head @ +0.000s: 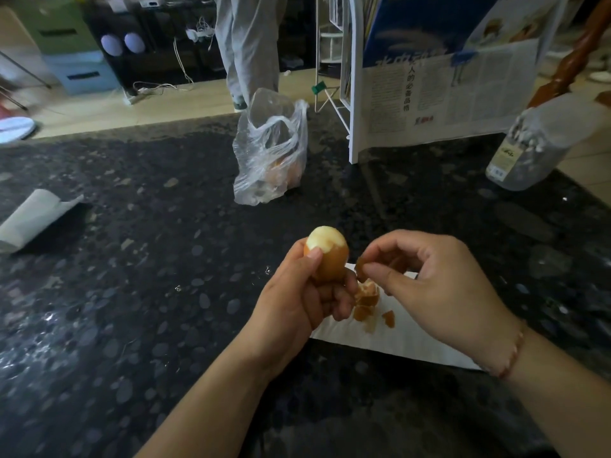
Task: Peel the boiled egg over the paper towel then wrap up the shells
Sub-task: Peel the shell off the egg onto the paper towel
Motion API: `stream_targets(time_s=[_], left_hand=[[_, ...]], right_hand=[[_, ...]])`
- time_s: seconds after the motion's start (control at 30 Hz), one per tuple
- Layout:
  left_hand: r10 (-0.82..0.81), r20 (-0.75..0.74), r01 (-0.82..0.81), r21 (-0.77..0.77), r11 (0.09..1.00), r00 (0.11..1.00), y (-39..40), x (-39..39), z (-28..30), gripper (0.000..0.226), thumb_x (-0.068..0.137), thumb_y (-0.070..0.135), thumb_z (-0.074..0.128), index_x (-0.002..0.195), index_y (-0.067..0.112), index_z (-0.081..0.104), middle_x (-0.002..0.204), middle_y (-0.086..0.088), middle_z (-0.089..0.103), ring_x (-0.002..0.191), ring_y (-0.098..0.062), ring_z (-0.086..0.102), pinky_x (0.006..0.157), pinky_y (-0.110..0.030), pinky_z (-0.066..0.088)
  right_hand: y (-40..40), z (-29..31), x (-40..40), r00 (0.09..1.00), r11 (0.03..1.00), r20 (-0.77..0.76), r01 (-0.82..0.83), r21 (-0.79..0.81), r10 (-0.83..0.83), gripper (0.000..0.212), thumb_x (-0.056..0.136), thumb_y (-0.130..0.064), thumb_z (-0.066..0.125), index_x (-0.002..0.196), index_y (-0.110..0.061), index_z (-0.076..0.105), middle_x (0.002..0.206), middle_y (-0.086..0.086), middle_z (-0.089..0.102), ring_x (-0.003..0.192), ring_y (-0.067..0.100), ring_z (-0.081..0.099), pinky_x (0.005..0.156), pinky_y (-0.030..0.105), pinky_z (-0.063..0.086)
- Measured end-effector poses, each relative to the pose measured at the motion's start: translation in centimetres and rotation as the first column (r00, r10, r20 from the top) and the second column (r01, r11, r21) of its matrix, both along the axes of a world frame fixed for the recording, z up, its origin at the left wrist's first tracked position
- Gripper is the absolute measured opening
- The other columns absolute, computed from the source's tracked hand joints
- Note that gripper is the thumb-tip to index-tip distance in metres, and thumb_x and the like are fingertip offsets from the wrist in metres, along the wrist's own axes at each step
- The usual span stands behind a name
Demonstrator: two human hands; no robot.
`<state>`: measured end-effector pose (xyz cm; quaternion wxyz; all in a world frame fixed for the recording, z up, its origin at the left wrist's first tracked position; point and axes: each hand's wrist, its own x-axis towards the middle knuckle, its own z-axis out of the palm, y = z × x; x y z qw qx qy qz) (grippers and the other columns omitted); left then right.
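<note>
My left hand (297, 299) grips a boiled egg (327, 251) upright above the dark counter. The egg's top is peeled pale and its lower part still carries brown shell. Just right of the egg, my right hand (436, 285) pinches a small brown shell piece (361, 267) between thumb and forefinger. Beneath both hands lies a white paper towel (396, 342), with several brown shell bits (368, 304) on it. My right hand hides much of the towel.
A clear plastic bag (269, 153) holding brown eggs stands further back. A paper roll (31, 219) lies at the left. A white rack with newspaper (439, 94) and a plastic jar (532, 147) stand at the right. A person's legs (248, 44) stand beyond the counter.
</note>
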<state>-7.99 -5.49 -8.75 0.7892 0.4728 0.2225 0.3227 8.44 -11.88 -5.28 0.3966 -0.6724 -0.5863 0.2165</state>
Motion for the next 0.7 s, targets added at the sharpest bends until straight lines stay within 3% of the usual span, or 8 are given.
stream_targets(time_s=[0.1, 0.27, 0.4, 0.5, 0.7], left_hand=[[-0.004, -0.03, 0.004, -0.006, 1.0, 1.0, -0.14, 0.03, -0.02, 0.036, 0.093, 0.034, 0.042, 0.119, 0.01, 0.049, 0.077, -0.01, 0.058, 0.059, -0.013, 0.053, 0.057, -0.026, 0.042], [-0.002, -0.068, 0.003, 0.009, 1.0, 0.998, -0.09, 0.01, -0.05, 0.028, 0.092, 0.036, 0.044, 0.113, 0.019, 0.052, 0.078, -0.002, 0.046, 0.061, -0.01, 0.041, 0.056, -0.023, 0.034], [0.023, -0.118, -0.006, 0.146, 0.989, 0.993, -0.41, 0.11, -0.33, 0.035, 0.092, 0.032, 0.049, 0.126, 0.025, 0.047, 0.089, 0.0, 0.05, 0.068, -0.008, 0.048, 0.059, -0.023, 0.042], [0.02, -0.128, 0.009, 0.223, 0.975, 0.992, -0.69, 0.08, -0.34, 0.036, 0.093, 0.025, 0.05, 0.126, 0.026, 0.039, 0.092, 0.007, 0.054, 0.075, -0.004, 0.054, 0.063, -0.021, 0.047], [0.07, -0.201, 0.012, 0.379, 0.925, 0.977, -0.63, 0.07, -0.55, 0.037, 0.094, 0.022, 0.056, 0.123, 0.024, 0.034, 0.091, 0.017, 0.056, 0.078, 0.001, 0.056, 0.067, -0.021, 0.049]], right_hand=[[-0.14, -0.18, -0.2, 0.996, 1.0, 0.086, -0.011, -0.016, 0.013, 0.012, 0.082, -0.028, 0.064, 0.081, -0.04, 0.068, 0.073, -0.022, 0.066, 0.076, 0.002, 0.064, 0.07, 0.015, 0.052], [-0.19, -0.01, -0.19, 0.987, 0.999, 0.155, 0.03, 0.041, -0.036, 0.014, 0.081, -0.039, 0.057, 0.087, -0.038, 0.07, 0.081, -0.023, 0.065, 0.076, 0.004, 0.063, 0.071, 0.019, 0.051], [-0.19, 0.33, -0.34, 0.999, 0.998, 0.043, 0.026, 0.055, -0.028, 0.013, 0.08, -0.04, 0.063, 0.083, -0.032, 0.073, 0.074, -0.018, 0.069, 0.071, 0.007, 0.065, 0.066, 0.023, 0.052], [-0.15, 0.55, -0.32, 0.999, 0.999, -0.031, 0.009, 0.052, -0.008, 0.015, 0.079, -0.042, 0.067, 0.083, -0.03, 0.075, 0.071, -0.018, 0.071, 0.069, 0.002, 0.067, 0.061, 0.018, 0.054], [-0.42, 0.53, -0.36, 0.999, 0.998, 0.037, 0.029, 0.05, -0.03, 0.02, 0.077, -0.044, 0.063, 0.086, -0.033, 0.077, 0.07, -0.02, 0.071, 0.071, -0.001, 0.067, 0.064, 0.019, 0.055]])
